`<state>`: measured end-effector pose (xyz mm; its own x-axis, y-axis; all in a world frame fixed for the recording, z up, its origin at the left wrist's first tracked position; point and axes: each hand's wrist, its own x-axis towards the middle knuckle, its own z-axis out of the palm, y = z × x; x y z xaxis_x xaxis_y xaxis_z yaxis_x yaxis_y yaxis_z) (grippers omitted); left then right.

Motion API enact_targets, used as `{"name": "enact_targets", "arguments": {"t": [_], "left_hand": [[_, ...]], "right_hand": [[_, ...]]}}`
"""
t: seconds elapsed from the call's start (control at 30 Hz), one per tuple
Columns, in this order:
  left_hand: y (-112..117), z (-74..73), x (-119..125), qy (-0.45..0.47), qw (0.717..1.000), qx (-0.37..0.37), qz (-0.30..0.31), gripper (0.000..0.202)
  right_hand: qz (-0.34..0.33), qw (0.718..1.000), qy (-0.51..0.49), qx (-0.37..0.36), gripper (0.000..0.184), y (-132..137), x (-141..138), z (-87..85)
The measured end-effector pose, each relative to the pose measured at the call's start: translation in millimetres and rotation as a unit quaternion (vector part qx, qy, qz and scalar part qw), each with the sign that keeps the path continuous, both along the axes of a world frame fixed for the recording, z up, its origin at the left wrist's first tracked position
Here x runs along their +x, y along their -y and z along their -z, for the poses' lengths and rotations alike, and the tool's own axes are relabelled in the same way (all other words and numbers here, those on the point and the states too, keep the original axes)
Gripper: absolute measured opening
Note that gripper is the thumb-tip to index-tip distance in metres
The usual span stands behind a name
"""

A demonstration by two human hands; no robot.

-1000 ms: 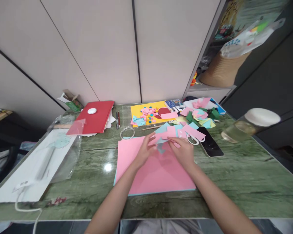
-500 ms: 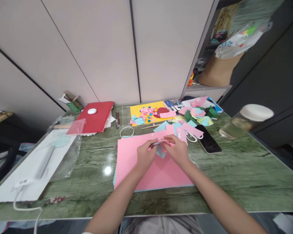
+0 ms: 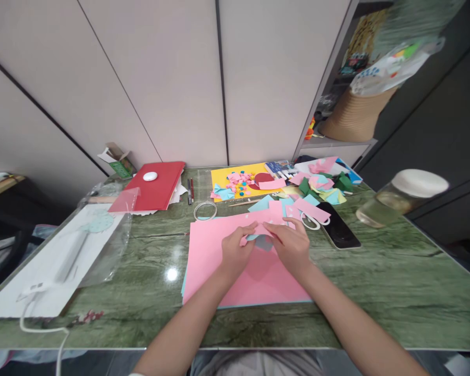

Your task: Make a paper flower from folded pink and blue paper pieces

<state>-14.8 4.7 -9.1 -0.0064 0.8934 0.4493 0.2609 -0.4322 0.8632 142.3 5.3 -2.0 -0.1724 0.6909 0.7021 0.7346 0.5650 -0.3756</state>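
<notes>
A small folded paper piece, pink on top with light blue below, is pinched between both of my hands. My left hand grips its left side with thumb and fingers. On the other side my right hand holds it, fingertips close to the left ones. Both hands are just above a stack of pink sheets, with blue sheets peeking out at the edges. White-handled scissors lie right of my right hand, partly under a pink paper strip.
A phone and a lidded jar of liquid stand to the right. Behind are a tape roll, yellow paper with small pieces, and folded coloured papers. Leftward lie a red folder and a clear plastic bag.
The folded paper has tilted, so more of its pink face and blue underside shows. My fingertips have shifted slightly along it. The whole view has moved a little.
</notes>
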Motion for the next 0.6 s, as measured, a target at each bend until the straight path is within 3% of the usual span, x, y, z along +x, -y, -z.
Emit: {"name": "enact_targets", "arguments": {"t": [0.33, 0.5, 0.6], "left_hand": [[-12.0, -3.7, -1.6, -0.145, 0.986, -0.081, 0.028, 0.023], [-14.7, -7.7, -2.8, -0.124, 0.986, -0.11, -0.021, 0.011], [-14.6, -9.9, -2.6, -0.098, 0.988, -0.118, -0.032, 0.008]], "right_hand": [[-0.041, 0.994, 0.098, -0.031, 0.02, -9.5, -4.3, 6.1], [0.041, 0.994, 0.025, -0.096, 0.023, -8.7, -13.0, 8.5], [0.05, 0.987, -0.015, -0.153, 0.018, -5.7, -14.6, 6.8]]}}
